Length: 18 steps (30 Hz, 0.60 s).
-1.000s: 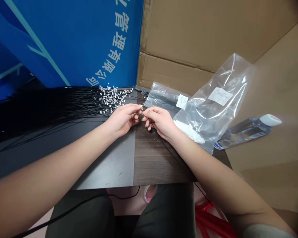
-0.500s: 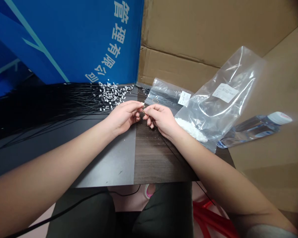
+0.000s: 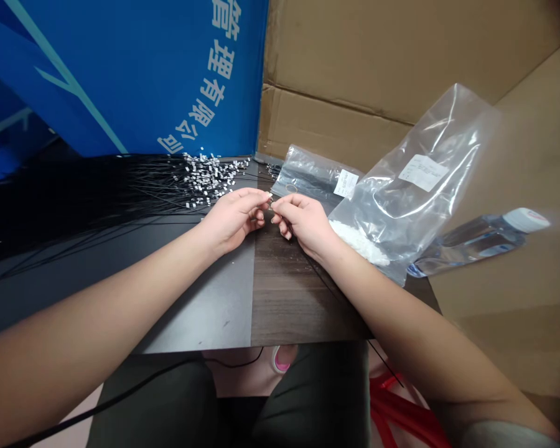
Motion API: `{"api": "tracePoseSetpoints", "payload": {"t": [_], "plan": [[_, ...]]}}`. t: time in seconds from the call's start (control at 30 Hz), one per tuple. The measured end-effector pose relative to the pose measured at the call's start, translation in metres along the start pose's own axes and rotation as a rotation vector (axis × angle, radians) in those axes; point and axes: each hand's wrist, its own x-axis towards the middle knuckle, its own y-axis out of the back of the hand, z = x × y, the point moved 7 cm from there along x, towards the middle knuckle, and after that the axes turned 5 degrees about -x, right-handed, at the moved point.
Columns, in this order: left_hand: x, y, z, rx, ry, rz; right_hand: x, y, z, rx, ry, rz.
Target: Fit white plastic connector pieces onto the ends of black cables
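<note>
Over the tabletop my left hand (image 3: 237, 218) and my right hand (image 3: 303, 224) meet, fingertips almost touching. A tiny white connector (image 3: 269, 195) shows at the pinched thumb and forefinger of my left hand. My right hand is closed in a pinch on a thin black wire (image 3: 324, 280), which trails beneath my right forearm and over the table's front edge. Its tip at the fingers is too small to make out. Left of my hands lies a large bundle of black wires (image 3: 88, 193) with white connectors (image 3: 208, 177) on their ends.
A clear bag (image 3: 415, 205) holding white pieces (image 3: 359, 242) lies to the right, beside a water bottle (image 3: 476, 242). Behind my hands is a smaller labelled bag (image 3: 315, 177). A blue panel (image 3: 168, 74) and cardboard (image 3: 340, 56) stand at the back.
My right fingertips have shifted very slightly to the right. Both hands keep their pinch, and the things on the table stay as they were.
</note>
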Motion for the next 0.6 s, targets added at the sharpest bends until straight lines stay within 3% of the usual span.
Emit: {"api": "tracePoseSetpoints", "payload": {"t": [0.6], "plan": [[-0.0024,0.0001,0.0066,0.146,-0.128,0.057,-0.001,-0.0002,0.0003,-0.029,-0.008,0.016]]}}
